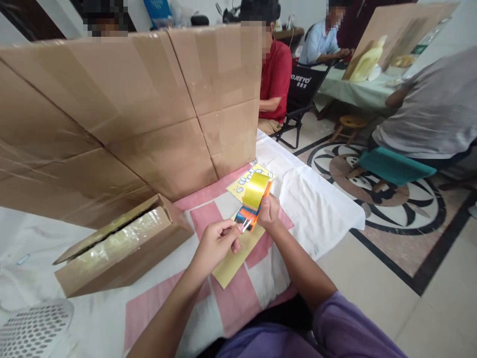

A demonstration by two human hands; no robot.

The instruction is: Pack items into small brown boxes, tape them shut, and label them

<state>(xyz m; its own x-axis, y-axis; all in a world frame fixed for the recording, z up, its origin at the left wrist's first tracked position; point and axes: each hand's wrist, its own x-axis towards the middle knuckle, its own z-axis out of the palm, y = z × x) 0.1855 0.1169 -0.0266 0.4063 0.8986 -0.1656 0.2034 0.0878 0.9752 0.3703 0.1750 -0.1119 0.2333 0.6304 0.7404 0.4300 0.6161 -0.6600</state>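
My right hand [269, 211] is closed around an orange and blue tape dispenser [257, 217] that carries a wide yellow roll of packing tape [256, 191]. My left hand [222, 243] pinches at the dispenser's front end, where a small shiny strip shows, seemingly the free end of the tape. Below both hands lies a flat yellowish-tan piece [235, 261], partly covered by them. Just beyond the roll, a yellow patterned sheet [238, 188] with pale blue-white shapes rests on the cloth.
A tall cardboard partition [149, 89] stands across the table's far side. To the left is a cardboard box [122, 253] with clear plastic in its opening. A white perforated object [37, 328] sits front left. People sit beyond, one in a red shirt [279, 74].
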